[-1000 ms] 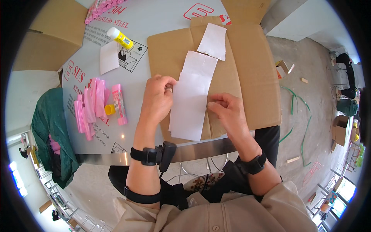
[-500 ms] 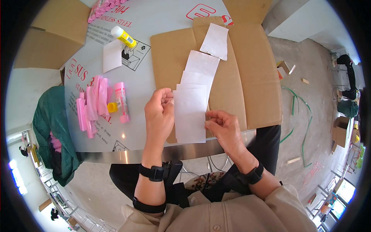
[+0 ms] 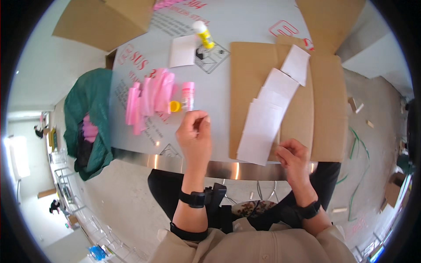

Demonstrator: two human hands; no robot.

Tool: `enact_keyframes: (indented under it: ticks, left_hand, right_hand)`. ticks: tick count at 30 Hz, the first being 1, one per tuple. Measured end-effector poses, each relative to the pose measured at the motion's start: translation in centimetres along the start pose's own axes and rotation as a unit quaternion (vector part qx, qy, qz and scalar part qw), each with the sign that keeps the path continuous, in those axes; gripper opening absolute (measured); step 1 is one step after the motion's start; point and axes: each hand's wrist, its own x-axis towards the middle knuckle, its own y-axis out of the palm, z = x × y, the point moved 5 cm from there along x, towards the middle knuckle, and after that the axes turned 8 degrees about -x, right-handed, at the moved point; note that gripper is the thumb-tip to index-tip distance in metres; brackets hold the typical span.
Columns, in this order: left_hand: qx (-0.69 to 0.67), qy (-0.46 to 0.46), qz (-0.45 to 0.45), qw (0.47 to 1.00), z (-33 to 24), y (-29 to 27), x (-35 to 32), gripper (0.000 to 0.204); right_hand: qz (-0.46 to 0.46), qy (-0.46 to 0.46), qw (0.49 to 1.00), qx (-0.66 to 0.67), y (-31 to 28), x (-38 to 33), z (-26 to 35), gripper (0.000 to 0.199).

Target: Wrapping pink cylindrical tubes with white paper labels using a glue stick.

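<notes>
My left hand (image 3: 194, 136) is over the grey sheet with its fingers curled in, covering the lower end of a pink glue stick (image 3: 187, 94). No grip on the stick shows. A yellow cap (image 3: 175, 106) lies beside that stick. My right hand (image 3: 294, 160) rests over the cardboard's near edge, thumb and fingers drawn together, nothing visible in them. Just left of it is a row of overlapping white paper pieces (image 3: 258, 131), running up and right over flattened brown cardboard (image 3: 245, 65). One more white piece (image 3: 295, 63) tops the row.
Pink strips (image 3: 151, 96) lie left of the glue stick. Farther back are a yellow glue stick (image 3: 204, 36) with a white end and a white paper square (image 3: 182, 51). A green sack (image 3: 90, 103) hangs by the table's left edge; an open carton (image 3: 98, 22) stands behind.
My left hand has left the papers and moved left to the pink glue stick. My right hand has drawn slightly away from the paper edge. The view has swung left.
</notes>
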Motion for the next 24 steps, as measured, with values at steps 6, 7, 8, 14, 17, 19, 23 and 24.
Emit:
enact_keyframes:
  ticks: [6,7,8,14,17,19,23,24]
  left_hand:
    - [0.165,-0.052,-0.105,0.979,1.8,-10.4,1.7,0.006]
    - [0.165,-0.054,-0.108,0.979,1.5,-10.4,2.0,0.006]
    - [0.233,-0.018,-0.065,0.97,0.9,-9.4,2.3,0.009]
    - [0.261,0.043,-0.11,0.958,-0.3,-9.0,5.1,0.015]
    - [0.294,0.043,-0.108,0.949,-0.1,-11.3,7.4,0.015]
    - [0.277,0.053,-0.093,0.955,-0.8,-10.5,8.4,0.015]
    - [0.299,-0.024,0.065,0.952,-0.1,-7.1,7.2,0.015]
    - [0.337,0.0,0.099,0.936,0.0,-6.3,6.5,0.017]
  right_hand:
    - [0.069,0.016,0.996,-0.062,2.1,-2.7,0.2,0.009]
    - [0.072,0.017,0.995,-0.065,2.9,-3.0,0.1,0.009]
    - [0.105,0.02,0.991,-0.077,4.3,-3.4,-0.2,0.009]
    - [0.223,-0.004,0.968,-0.119,9.3,-6.2,-1.4,0.01]
    - [0.258,0.001,0.955,-0.148,10.8,-7.1,-1.9,0.011]
    - [0.253,0.006,0.956,-0.149,10.9,-7.1,-2.6,0.011]
    - [0.266,-0.016,0.951,-0.154,12.0,-7.0,-2.4,0.012]
    - [0.27,-0.019,0.95,-0.154,12.2,-7.1,-2.1,0.012]
